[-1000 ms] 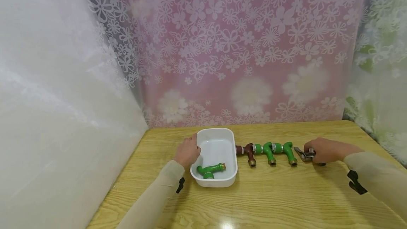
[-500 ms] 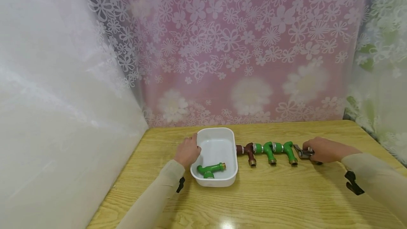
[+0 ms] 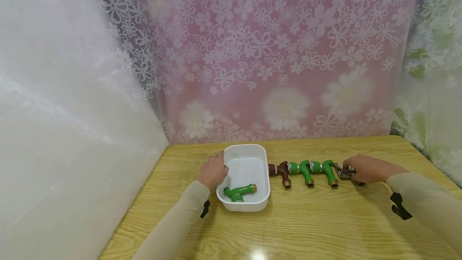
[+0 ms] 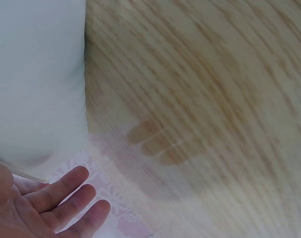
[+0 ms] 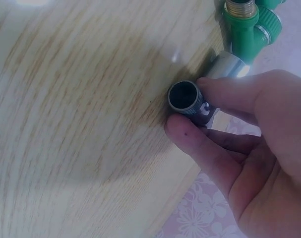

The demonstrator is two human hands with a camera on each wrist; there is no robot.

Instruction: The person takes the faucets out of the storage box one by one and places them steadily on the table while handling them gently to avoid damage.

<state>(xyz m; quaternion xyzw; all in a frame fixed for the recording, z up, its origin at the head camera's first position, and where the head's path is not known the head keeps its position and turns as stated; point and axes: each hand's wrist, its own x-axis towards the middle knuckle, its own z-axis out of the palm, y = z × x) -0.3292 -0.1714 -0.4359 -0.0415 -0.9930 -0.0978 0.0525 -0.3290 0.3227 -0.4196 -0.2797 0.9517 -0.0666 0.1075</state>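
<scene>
My left hand (image 3: 213, 173) grips the left rim of a white plastic tub (image 3: 247, 167), its thumb over the edge. In the left wrist view, several fingers (image 4: 83, 198) extend loosely below the tub's wall. Inside the tub's near end lies a green tap (image 3: 240, 191) with a brass thread. My right hand (image 3: 371, 168) pinches a silver and dark metal tap (image 5: 227, 65) between thumb and fingers, low at the table. Its threaded dark mouth (image 5: 184, 96) faces the right wrist camera. The metal tap's left end lies close beside the rightmost green tap (image 3: 329, 173); whether they touch I cannot tell.
From the tub's right wall a row runs rightward: a dark red tap (image 3: 284, 175), another green tap (image 3: 304, 172), then the rightmost one. All lie on a wood-grain table (image 3: 288, 228). A flowered curtain (image 3: 281, 71) hangs behind, and a white sheet (image 3: 72, 111) stands at left.
My right hand has shifted slightly left with the metal tap, bringing it nearer the rightmost green tap. The left hand and the tub have stayed in place.
</scene>
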